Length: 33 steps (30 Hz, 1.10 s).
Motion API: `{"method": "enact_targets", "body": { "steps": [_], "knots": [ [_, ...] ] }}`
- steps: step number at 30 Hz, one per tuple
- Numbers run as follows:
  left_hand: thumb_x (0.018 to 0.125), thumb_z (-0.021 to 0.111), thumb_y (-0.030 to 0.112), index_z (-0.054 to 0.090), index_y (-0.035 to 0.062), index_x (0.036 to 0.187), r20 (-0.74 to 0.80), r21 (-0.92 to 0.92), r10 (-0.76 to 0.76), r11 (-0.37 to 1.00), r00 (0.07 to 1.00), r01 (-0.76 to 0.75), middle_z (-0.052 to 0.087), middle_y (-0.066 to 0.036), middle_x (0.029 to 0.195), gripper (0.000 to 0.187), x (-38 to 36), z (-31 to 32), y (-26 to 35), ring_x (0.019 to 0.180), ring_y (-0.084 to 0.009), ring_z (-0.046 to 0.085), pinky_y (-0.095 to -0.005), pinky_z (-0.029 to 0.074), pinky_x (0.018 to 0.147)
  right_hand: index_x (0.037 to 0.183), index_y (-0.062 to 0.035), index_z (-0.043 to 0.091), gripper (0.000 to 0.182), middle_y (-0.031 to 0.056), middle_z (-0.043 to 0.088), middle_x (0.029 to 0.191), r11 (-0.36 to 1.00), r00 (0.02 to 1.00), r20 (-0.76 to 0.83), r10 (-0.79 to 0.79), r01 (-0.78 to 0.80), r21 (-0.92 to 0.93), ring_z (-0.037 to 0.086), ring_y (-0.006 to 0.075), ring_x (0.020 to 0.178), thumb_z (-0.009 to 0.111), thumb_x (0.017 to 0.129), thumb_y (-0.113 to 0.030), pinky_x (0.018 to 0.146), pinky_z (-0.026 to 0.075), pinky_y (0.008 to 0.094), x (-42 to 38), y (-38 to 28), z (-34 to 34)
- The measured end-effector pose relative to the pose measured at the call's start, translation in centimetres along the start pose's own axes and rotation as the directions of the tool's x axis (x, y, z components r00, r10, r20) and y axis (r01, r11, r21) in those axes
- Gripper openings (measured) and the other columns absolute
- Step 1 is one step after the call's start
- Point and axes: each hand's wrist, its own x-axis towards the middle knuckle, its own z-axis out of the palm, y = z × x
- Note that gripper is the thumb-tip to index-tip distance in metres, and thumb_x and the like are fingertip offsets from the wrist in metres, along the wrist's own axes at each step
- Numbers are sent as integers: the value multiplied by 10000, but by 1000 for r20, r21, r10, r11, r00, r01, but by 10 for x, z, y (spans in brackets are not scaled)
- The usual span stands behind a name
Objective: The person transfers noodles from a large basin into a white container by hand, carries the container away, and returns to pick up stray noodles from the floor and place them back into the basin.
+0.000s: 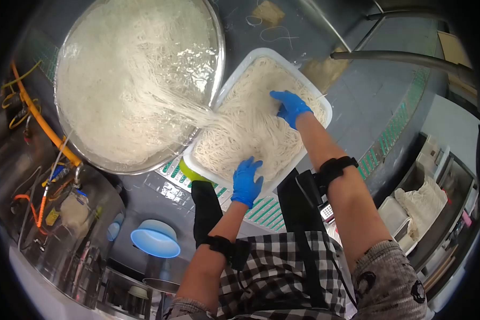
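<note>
Pale thin noodles [250, 125] fill a white plastic tub [329, 109] in front of me. A long strand of them stretches over the tub's left rim from a big round metal basin [220, 58], where more noodles [133, 80] lie in water. Both my hands wear blue gloves. My left hand [247, 182] rests at the tub's near edge, its fingers stretched over the noodles. Over the far right part of the tub is my right hand [292, 108], fingers apart and pointing left. Neither hand visibly grips any noodles.
A yellow-green thing [189, 169] shows under the tub. A light blue basin [156, 238] stands on the floor at lower left, near an orange hose [42, 125]. Metal rails [400, 56] are at upper right. Trays and a cloth [421, 205] lie on a shelf at right.
</note>
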Motion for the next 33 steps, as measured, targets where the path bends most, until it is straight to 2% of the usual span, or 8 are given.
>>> {"method": "enact_targets", "body": {
  "steps": [4, 7, 9, 16, 19, 25, 29, 33],
  "knots": [
    [637, 659, 239, 475, -24, 989, -345, -55, -347, 935, 872, 350, 490, -174, 956, 477, 12, -23, -78, 923, -296, 451, -368, 350, 825, 1113, -43, 429, 447, 85, 491, 1030, 898, 998, 44, -53, 67, -435, 524, 163, 757, 581, 731, -217, 643, 423, 259, 3, 15, -19],
    [658, 608, 448, 463, -91, 958, -648, 355, -349, 648, 677, 674, 516, -227, 900, 634, 30, -84, -138, 774, -316, 509, -387, 411, 707, 1151, -35, 404, 519, 112, 533, 986, 750, 907, -16, -421, 338, -568, 512, 188, 860, 575, 720, -267, 678, 404, 295, 39, 43, -72],
    [689, 528, 527, 462, -99, 970, -435, 243, -786, 368, 440, 898, 512, -236, 931, 689, 43, -111, -172, 803, -305, 515, -382, 409, 713, 1097, -1, 444, 473, 130, 561, 913, 871, 835, -343, -430, 285, -400, 538, 218, 794, 550, 731, -281, 681, 414, 312, 52, 45, -104],
    [687, 511, 559, 390, -103, 1098, -41, -525, -837, 482, 545, 701, 461, -205, 1079, 789, 124, -89, -112, 984, -231, 455, -319, 359, 824, 1065, -6, 466, 439, 124, 569, 860, 858, 822, -253, -511, 467, -214, 547, 220, 748, 497, 765, -325, 673, 426, 309, 99, 18, -65],
    [672, 583, 491, 314, -97, 1163, -67, -601, -901, 380, 430, 703, 454, -177, 1097, 812, 167, -80, -102, 986, -224, 442, -311, 349, 840, 1170, -77, 374, 507, 145, 381, 1196, 174, 674, 186, -715, 430, -886, 346, 287, 1116, 446, 764, -372, 919, 219, 475, 85, 37, 0],
    [668, 660, 201, 343, -55, 1120, -52, -755, -903, 316, 427, 575, 503, -176, 990, 609, 215, -68, -156, 851, -256, 507, -368, 417, 734, 1249, -96, 244, 572, 119, 336, 1203, -484, 643, 685, -344, 504, -716, 290, 327, 1121, 461, 747, -268, 923, 156, 550, 43, 91, 22],
    [722, 577, 94, 452, 13, 790, 69, -975, -919, 21, 389, 222, 467, -86, 613, 164, 208, -75, -128, 493, -189, 462, -309, 409, 479, 1231, -85, 284, 559, 120, 317, 1214, -480, 610, 743, -276, 582, -656, 276, 330, 1134, 483, 734, -243, 921, 161, 553, 19, 98, 14],
    [775, 520, 163, 582, 34, 773, 2, -860, -713, 357, 701, 366, 389, 27, 530, 143, 154, -98, -60, 456, -79, 372, -232, 294, 416, 1192, -50, 346, 504, 132, 279, 1252, -376, 686, 661, -305, 551, -745, 254, 344, 1152, 482, 755, -261, 931, 191, 505, -30, 73, 19]
  ]
}}
